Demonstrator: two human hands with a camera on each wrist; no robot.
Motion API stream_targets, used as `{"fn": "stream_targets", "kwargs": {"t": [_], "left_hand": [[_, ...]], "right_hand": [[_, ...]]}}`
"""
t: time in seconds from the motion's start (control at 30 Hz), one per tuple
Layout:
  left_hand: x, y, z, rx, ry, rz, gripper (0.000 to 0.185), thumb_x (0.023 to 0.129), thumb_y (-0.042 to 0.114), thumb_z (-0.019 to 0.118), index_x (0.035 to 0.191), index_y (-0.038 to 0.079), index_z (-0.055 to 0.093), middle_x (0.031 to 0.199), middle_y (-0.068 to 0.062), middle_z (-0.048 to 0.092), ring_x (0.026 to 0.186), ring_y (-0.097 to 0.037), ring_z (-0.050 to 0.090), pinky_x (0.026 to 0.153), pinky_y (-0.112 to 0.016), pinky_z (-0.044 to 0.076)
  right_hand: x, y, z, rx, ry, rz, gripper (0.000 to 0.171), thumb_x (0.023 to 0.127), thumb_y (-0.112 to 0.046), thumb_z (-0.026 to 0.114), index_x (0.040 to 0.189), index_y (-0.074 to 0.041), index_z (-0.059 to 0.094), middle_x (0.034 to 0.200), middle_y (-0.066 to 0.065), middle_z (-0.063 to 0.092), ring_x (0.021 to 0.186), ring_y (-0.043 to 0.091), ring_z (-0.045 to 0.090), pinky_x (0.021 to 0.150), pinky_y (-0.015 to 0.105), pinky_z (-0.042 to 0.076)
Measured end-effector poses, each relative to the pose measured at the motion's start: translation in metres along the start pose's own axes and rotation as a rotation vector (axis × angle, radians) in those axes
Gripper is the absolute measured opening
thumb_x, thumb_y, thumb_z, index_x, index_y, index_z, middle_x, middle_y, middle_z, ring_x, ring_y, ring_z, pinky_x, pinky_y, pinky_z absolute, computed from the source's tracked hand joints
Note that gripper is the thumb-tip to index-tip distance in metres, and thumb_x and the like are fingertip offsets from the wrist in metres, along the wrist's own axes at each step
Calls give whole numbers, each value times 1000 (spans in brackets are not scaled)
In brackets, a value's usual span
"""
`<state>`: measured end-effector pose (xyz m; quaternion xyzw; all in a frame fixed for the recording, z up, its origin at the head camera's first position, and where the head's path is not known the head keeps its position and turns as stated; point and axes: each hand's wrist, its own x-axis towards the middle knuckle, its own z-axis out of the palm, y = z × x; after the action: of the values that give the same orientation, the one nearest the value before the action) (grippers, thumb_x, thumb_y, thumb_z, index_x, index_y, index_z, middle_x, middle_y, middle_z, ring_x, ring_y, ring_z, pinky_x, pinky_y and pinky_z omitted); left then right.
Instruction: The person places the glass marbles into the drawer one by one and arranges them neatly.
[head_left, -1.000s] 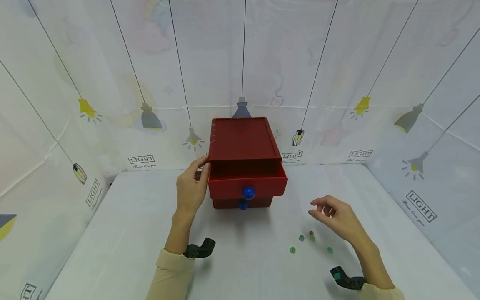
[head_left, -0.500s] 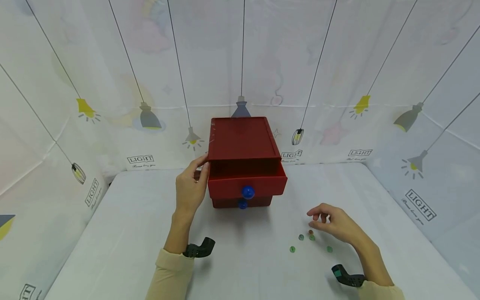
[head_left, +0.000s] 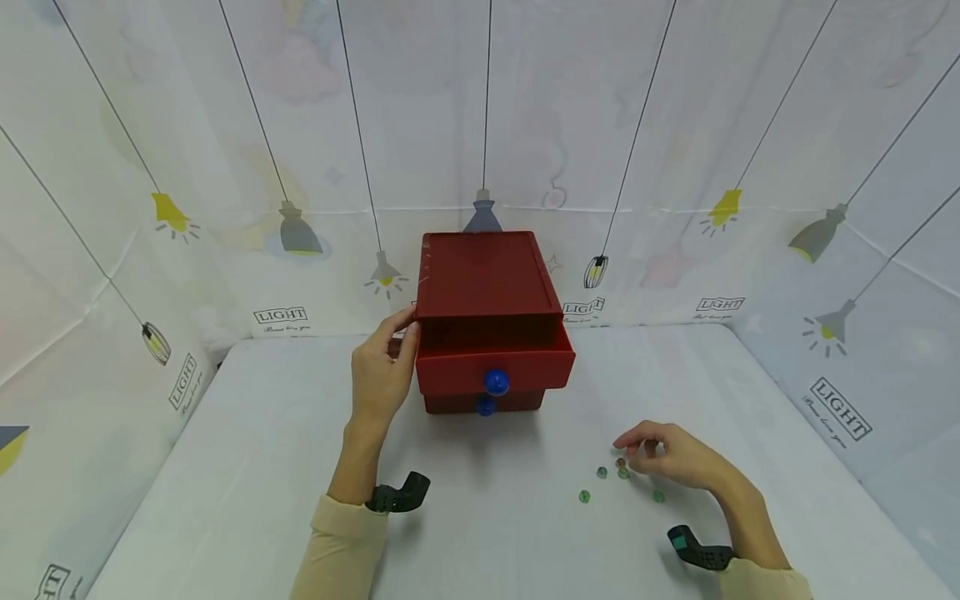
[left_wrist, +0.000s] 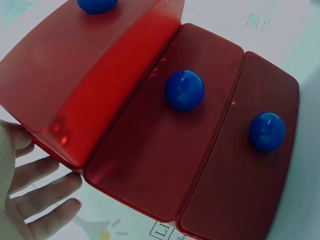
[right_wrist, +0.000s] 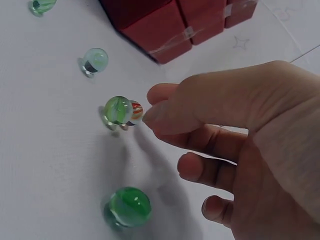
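Lamp-printed cloth (head_left: 375,150) backs the white counter (head_left: 517,533), where five marbles (right_wrist: 130,206) lie to the right of one red cabinet (head_left: 487,275). Just beside them, the right hand (head_left: 675,454) holds nothing, thumb and forefinger close together. The left hand (head_left: 382,371), fingers spread, touches the cabinet's left edge. Three drawers (left_wrist: 140,150) bear one blue knob (left_wrist: 185,90) each; the top one is pulled out.

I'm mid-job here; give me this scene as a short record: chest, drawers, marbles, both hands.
chest: red, three drawers, blue knobs
top drawer: pulled out
lower drawers: shut
glass marbles: five, on the white tabletop
left hand: touching chest's left side near the top drawer
right hand: close to the red-streaked marble, none visibly held
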<state>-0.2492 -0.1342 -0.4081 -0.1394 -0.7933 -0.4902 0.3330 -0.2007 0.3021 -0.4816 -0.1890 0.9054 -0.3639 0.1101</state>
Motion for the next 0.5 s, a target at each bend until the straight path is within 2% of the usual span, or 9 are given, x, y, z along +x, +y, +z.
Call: {"fn": "stream_targets", "kwargs": {"t": [0.17,0.5], "left_hand": [[0,0,0,3,5,1,33,102,25,58,132,13,66,124,-7,72,82,-23,76,75,-35,64],[0,0,0,5,4,-4,33,102,25,58,132,13,65,124,-7,72,83,-24,77,76,-36,64]], "right_hand": [[3,5,4,6,-27,-26,26,85,-6,71,111,-10,73,102,4,73,83,6,55,69,20,46],[4,2,7,34,-55,-32,22,85,-7,73,108,-9,74,102,6,73,89,8,61,73,21,49]]}}
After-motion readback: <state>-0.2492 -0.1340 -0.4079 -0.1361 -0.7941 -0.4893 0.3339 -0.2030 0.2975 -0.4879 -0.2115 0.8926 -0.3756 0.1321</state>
